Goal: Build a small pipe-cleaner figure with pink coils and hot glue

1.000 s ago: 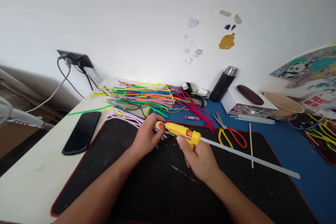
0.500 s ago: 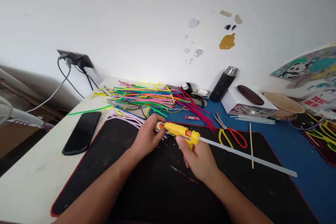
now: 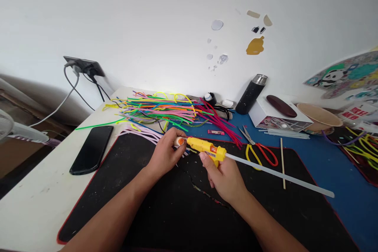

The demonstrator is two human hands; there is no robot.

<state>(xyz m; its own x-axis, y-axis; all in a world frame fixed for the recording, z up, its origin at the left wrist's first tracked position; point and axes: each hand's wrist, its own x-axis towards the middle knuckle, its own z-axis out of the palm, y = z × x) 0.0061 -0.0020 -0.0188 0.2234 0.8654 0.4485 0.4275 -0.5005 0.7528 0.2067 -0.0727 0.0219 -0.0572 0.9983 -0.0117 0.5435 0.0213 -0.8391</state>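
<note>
My right hand (image 3: pixel 224 175) is closed round the handle of a yellow glue gun (image 3: pixel 203 145), its nozzle pointing left. A long translucent glue stick (image 3: pixel 280 175) sticks out of the gun's rear toward the right. Between the fingertips of my left hand (image 3: pixel 168 149) is a small white round piece with an orange centre (image 3: pixel 179 141); its exact kind is unclear, and my fingers hide part of it. The nozzle tip is close to this piece; I cannot tell whether they touch. Both hands are above a black mat (image 3: pixel 183 220).
Colourful pipe cleaners (image 3: pixel 165 108) lie piled at the back. A phone (image 3: pixel 91 149) rests at left. To the right are scissors (image 3: pixel 251 139), red-and-yellow-handled, a wooden stick (image 3: pixel 282 163), a black flask (image 3: pixel 251 94), a white drawer box (image 3: pixel 274 114) and a bowl (image 3: pixel 319 116).
The glue gun has shifted slightly right, so its nozzle has drawn back a little from the small piece. More of the orange centre shows. My left hand is almost still.
</note>
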